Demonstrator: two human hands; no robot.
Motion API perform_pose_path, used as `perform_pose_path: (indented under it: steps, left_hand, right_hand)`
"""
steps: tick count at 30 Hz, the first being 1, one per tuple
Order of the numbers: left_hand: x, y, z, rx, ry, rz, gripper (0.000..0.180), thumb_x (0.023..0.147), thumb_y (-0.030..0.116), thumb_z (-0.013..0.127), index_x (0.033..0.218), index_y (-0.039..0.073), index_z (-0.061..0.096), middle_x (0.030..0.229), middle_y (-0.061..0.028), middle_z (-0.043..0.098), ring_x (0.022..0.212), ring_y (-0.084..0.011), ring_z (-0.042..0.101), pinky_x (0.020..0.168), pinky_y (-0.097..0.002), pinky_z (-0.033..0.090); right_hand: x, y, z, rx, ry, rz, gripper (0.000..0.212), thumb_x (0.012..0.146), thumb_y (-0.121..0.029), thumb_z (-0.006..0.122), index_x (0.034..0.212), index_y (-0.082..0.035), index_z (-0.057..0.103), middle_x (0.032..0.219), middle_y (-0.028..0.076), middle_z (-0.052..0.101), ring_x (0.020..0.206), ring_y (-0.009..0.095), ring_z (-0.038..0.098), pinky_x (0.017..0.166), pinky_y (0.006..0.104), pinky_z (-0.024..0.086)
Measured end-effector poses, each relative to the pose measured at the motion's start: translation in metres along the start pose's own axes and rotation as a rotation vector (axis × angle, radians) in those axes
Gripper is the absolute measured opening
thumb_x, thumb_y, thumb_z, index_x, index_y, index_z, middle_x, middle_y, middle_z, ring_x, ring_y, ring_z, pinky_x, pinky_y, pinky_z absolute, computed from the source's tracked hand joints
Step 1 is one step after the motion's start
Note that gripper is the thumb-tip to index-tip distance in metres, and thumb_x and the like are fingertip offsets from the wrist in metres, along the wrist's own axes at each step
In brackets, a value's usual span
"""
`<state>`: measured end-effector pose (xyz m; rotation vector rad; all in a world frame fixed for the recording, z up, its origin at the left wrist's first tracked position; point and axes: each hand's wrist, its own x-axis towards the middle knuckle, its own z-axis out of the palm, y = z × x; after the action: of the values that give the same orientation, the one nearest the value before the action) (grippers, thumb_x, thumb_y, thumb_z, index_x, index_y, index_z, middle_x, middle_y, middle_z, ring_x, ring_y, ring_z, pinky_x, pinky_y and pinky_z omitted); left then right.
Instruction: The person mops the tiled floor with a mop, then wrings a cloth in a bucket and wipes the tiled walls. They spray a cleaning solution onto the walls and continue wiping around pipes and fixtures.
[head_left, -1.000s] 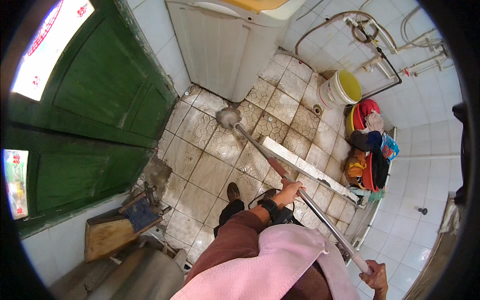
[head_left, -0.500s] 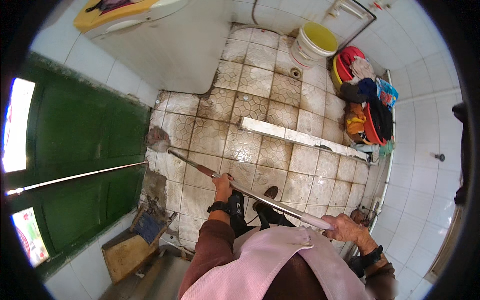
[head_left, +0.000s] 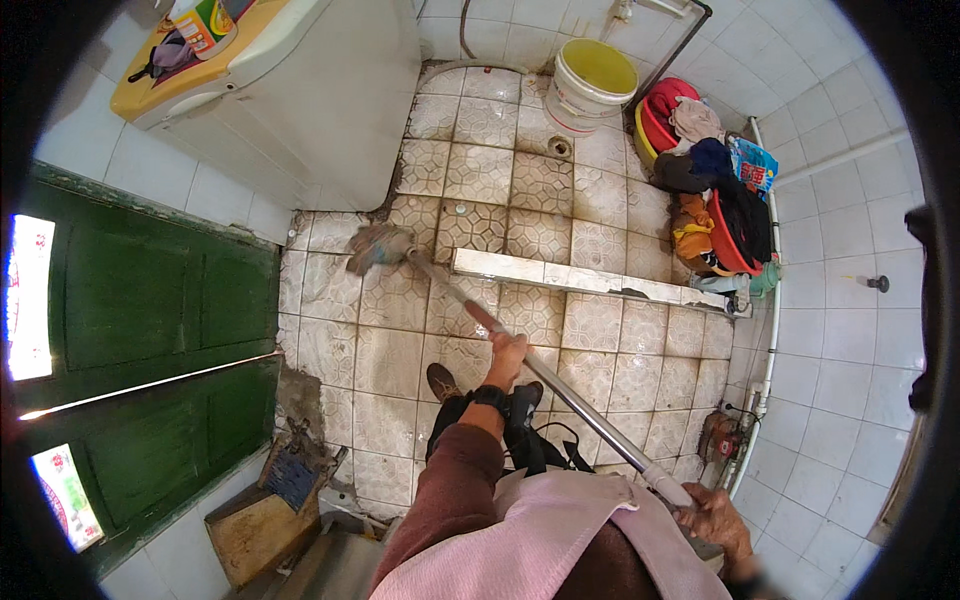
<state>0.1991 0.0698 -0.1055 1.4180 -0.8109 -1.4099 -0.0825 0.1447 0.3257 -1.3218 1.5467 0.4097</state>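
Note:
A mop with a long metal pole runs slantwise across the floor, its grey cloth head lying on the tiles below the washing machine's front corner. My left hand is wrapped round the pole near its brown sleeve, a dark band on the wrist. Close to my body, my right hand grips the pale top end of the pole. The mop head is a little blurred. A low white tiled ledge lies just right of the mop head.
A yellow-and-white washing machine stands at the far left, a green door left. Along the back right are a white bucket and red basins heaped with clothes. A wooden board leans near left.
The mop head has swept from beside the green door to the right and away, toward the ledge. My left hand has moved right with the pole; my right hand has shifted down and right.

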Motion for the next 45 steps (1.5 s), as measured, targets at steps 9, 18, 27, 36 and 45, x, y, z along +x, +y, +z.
perform_pose_path:
  steps: [9,18,27,36,45]
  left_hand:
    - [0.052,0.055,0.130,-0.512,-0.032,-0.537,0.018,0.081,0.008,0.055,0.091,0.002,0.041,0.070,-0.0119,0.054,0.055,-0.0228,0.056,0.040,-0.0377,0.044]
    - [-0.017,0.097,0.158,-0.657,0.010,-0.518,0.041,0.079,0.000,0.054,0.103,0.006,0.022,0.069,-0.0115,0.052,0.051,-0.0217,0.057,0.040,-0.0347,0.048]
    - [-0.039,0.047,0.091,-0.651,0.283,-0.364,0.042,0.081,0.001,0.055,0.107,0.005,0.023,0.069,-0.0121,0.052,0.057,-0.0224,0.057,0.047,-0.0339,0.048]
    - [-0.043,0.021,0.020,-0.606,0.372,-0.419,0.010,0.081,0.004,0.051,0.076,-0.002,0.046,0.065,-0.0122,0.051,0.057,-0.0222,0.051,0.049,-0.0372,0.043]
    - [-0.011,0.116,0.042,-1.056,0.287,-0.515,0.011,0.088,0.010,0.047,0.080,0.005,0.042,0.066,-0.0051,0.046,0.060,-0.0173,0.044,0.061,-0.0332,0.044]
  right_hand:
    - [-0.076,-0.011,0.012,-0.014,0.339,0.049,0.039,0.072,-0.016,0.063,0.103,0.006,0.058,0.071,0.014,0.059,0.057,0.018,0.051,0.053,0.0297,0.043]
    - [-0.098,0.106,0.039,-0.396,0.547,-0.106,0.034,0.065,-0.006,0.065,0.098,-0.001,0.062,0.066,0.014,0.060,0.052,0.023,0.057,0.051,0.0326,0.046]
    - [-0.032,0.122,-0.020,-0.404,0.447,-0.345,0.021,0.067,-0.012,0.065,0.088,-0.007,0.063,0.064,0.013,0.061,0.054,0.029,0.061,0.048,0.0365,0.048]
    - [0.005,0.007,-0.076,-0.761,0.257,-0.411,0.030,0.066,-0.020,0.072,0.091,-0.008,0.059,0.064,0.013,0.060,0.057,0.032,0.060,0.055,0.0415,0.049]
    - [-0.061,-0.065,-0.069,-0.912,0.438,-0.355,0.043,0.064,-0.019,0.073,0.101,-0.003,0.059,0.072,0.010,0.054,0.059,0.028,0.055,0.053,0.0393,0.043]
